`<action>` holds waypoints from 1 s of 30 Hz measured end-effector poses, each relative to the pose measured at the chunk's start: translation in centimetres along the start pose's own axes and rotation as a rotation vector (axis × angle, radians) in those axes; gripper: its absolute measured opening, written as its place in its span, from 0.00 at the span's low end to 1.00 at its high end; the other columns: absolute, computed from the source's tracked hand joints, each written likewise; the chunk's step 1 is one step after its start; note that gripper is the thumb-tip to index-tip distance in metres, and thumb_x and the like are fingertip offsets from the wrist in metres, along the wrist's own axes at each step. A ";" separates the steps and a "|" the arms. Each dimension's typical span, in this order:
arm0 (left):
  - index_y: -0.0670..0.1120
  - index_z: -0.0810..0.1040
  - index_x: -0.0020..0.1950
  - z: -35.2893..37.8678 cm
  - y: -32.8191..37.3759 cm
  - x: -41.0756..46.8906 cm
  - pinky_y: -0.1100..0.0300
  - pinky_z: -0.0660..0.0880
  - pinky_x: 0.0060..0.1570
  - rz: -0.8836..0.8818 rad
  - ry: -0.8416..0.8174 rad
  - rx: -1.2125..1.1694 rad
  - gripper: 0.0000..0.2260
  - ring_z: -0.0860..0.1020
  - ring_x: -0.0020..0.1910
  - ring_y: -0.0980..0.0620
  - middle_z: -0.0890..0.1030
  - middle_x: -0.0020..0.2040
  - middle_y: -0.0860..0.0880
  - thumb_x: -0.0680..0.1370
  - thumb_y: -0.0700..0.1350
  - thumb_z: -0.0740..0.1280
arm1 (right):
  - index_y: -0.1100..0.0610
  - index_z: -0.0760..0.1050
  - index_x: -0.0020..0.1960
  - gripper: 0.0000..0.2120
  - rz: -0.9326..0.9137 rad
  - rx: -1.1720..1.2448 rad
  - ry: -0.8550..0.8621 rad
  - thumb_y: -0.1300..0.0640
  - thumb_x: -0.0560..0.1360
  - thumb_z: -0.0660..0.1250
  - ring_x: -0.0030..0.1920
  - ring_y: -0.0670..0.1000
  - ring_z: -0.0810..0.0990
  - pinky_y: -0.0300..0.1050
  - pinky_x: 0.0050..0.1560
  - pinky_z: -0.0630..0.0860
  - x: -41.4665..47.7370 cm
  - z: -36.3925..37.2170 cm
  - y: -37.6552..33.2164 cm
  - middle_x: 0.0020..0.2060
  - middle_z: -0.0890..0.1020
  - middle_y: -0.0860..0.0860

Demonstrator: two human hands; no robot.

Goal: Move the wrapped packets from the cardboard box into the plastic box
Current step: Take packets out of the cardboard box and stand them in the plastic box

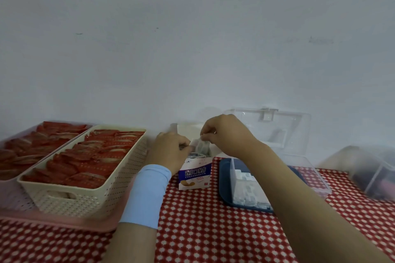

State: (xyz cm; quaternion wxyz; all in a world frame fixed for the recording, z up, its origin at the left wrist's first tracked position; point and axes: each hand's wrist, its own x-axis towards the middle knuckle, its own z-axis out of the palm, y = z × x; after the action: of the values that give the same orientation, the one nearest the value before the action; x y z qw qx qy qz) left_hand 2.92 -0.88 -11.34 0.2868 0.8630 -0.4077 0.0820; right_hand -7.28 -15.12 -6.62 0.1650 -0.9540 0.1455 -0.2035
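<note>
Pinching packets [201,145], right hand [227,134], CHUANGKOUTIE cardboard box [195,175]

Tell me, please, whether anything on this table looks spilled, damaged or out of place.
Nothing stands out. The left hand holds the cardboard box upright, the right hand pinches wrapped packets above it, and the plastic box holds others.

One head-worn camera looks forward and slightly down across the tablecloth [203,230] — very near, with the forearms entering at 6 o'clock. The wall [192,38] fills 9 through 12 to 3 o'clock. The left hand [171,149], right hand [226,134], cardboard box [194,175] and wrapped packets [202,145] cluster just below centre.
</note>
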 end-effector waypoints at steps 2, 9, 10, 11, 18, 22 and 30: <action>0.51 0.71 0.27 0.1 0.0 0.1 0.55 0.67 0.43 -0.012 0.014 -0.015 0.21 0.71 0.45 0.49 0.74 0.34 0.54 0.80 0.52 0.66 | 0.52 0.83 0.51 0.04 0.008 0.090 0.001 0.56 0.77 0.70 0.41 0.40 0.77 0.37 0.45 0.73 -0.3 0.1 0.1 0.39 0.79 0.41; 0.46 0.75 0.31 0.3 0.0 0.1 0.57 0.70 0.37 -0.031 0.037 -0.104 0.18 0.74 0.39 0.50 0.78 0.35 0.47 0.79 0.51 0.66 | 0.56 0.84 0.53 0.08 0.083 0.007 -0.135 0.59 0.77 0.68 0.47 0.51 0.80 0.36 0.38 0.73 -0.1 0.8 0.6 0.49 0.83 0.52; 0.45 0.76 0.32 0.2 -0.1 0.1 0.58 0.70 0.37 -0.035 0.045 -0.117 0.17 0.75 0.38 0.49 0.78 0.36 0.47 0.79 0.51 0.66 | 0.57 0.84 0.53 0.08 0.092 0.025 -0.108 0.60 0.77 0.67 0.47 0.50 0.80 0.36 0.38 0.72 -0.1 0.7 0.7 0.48 0.83 0.51; 0.44 0.76 0.33 0.1 -0.2 0.1 0.60 0.69 0.36 -0.042 0.049 -0.128 0.17 0.75 0.37 0.49 0.77 0.35 0.47 0.79 0.50 0.66 | 0.57 0.83 0.53 0.08 0.104 0.049 -0.076 0.60 0.78 0.66 0.47 0.50 0.79 0.35 0.37 0.72 -0.1 0.6 0.8 0.47 0.82 0.50; 0.50 0.70 0.29 0.0 -0.3 0.2 0.63 0.62 0.30 -0.088 0.096 -0.162 0.19 0.71 0.29 0.57 0.74 0.28 0.53 0.80 0.50 0.66 | 0.56 0.80 0.52 0.07 0.159 0.301 0.129 0.63 0.79 0.64 0.38 0.50 0.84 0.29 0.30 0.72 -1.0 -0.8 1.4 0.40 0.82 0.51; 0.48 0.79 0.32 0.3 -0.6 0.2 0.58 0.68 0.37 -0.036 -0.030 -0.054 0.17 0.75 0.39 0.48 0.77 0.31 0.52 0.80 0.51 0.65 | 0.55 0.81 0.52 0.10 0.166 0.438 0.234 0.65 0.79 0.64 0.36 0.48 0.85 0.32 0.28 0.73 -1.9 -2.4 2.1 0.38 0.85 0.52; 0.45 0.81 0.46 -3.7 3.9 0.1 0.56 0.77 0.50 -0.181 -0.141 -0.837 0.13 0.82 0.49 0.50 0.84 0.50 0.48 0.83 0.48 0.60 | 0.58 0.82 0.52 0.08 0.076 0.700 0.074 0.67 0.79 0.66 0.39 0.51 0.85 0.44 0.34 0.79 -5.1 -2.7 1.7 0.40 0.87 0.53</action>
State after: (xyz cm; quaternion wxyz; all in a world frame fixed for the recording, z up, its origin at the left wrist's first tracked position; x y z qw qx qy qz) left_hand 0.42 -0.80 -6.59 0.5894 0.7081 -0.3471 -0.1752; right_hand -13.28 -15.61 -6.62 0.4842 -0.8255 0.1081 -0.2690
